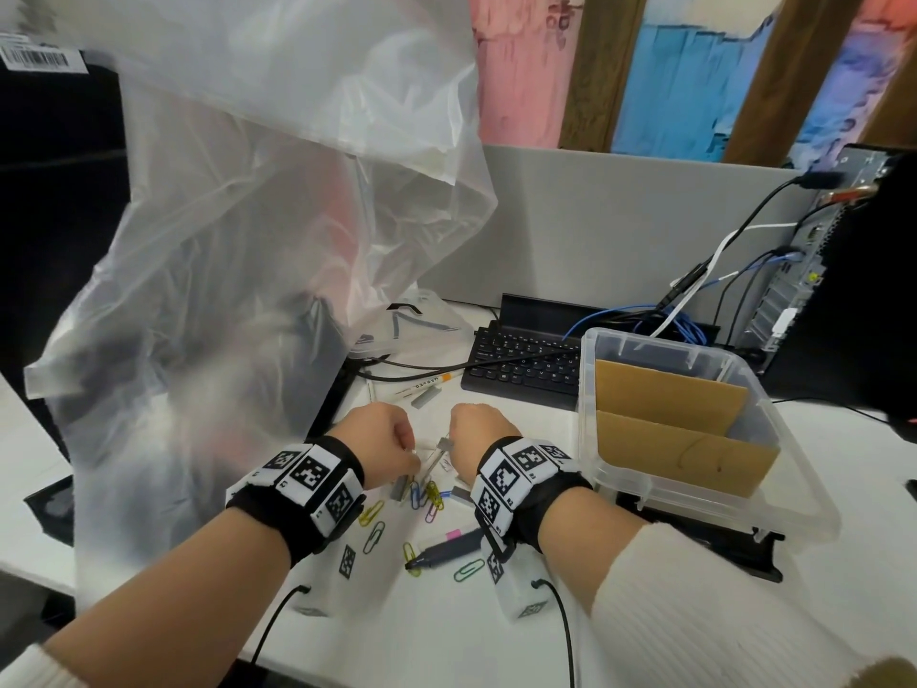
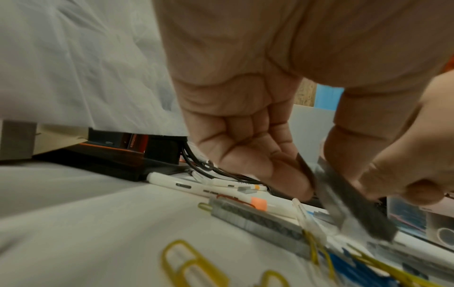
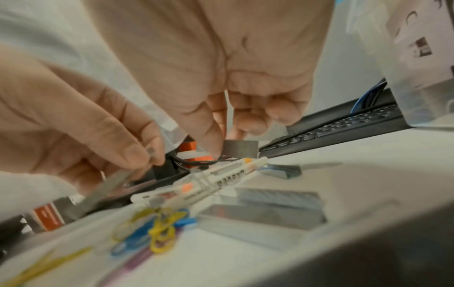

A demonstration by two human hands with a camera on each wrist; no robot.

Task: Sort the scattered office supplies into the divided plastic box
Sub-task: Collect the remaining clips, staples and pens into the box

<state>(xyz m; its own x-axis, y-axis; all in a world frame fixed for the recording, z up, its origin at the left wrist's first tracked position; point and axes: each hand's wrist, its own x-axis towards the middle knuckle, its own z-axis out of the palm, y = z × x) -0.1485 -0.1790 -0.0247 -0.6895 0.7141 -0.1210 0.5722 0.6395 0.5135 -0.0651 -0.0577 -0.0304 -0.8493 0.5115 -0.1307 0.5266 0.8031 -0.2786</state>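
The left hand (image 1: 384, 441) pinches a long strip of staples (image 2: 343, 196) between thumb and fingers, with its lower end tilted down to the pile. The right hand (image 1: 471, 434) is curled too, and its thumb and fingers pinch a short grey staple block (image 3: 240, 148) just above the worktop (image 1: 446, 633). Both hands are close together over the scattered supplies: more staple strips (image 3: 277, 200), coloured paper clips (image 1: 426, 496), white markers (image 3: 221, 174) and a dark marker (image 1: 444, 551) nearer to the person. The divided plastic box (image 1: 744, 508) stands just to the right, and its 2 cardboard dividers (image 1: 665, 404) make compartments that look empty from here. I think the step now is gathering the staples, and it is better to hold each strip flat along its length, because a strip held by 1 end may break into pieces. The way to the box is short and free, but the raised rim must be passed over. On the left a big plastic bag (image 1: 258, 230) hangs near the left wrist, and a keyboard (image 1: 526, 365) with cables lies behind.
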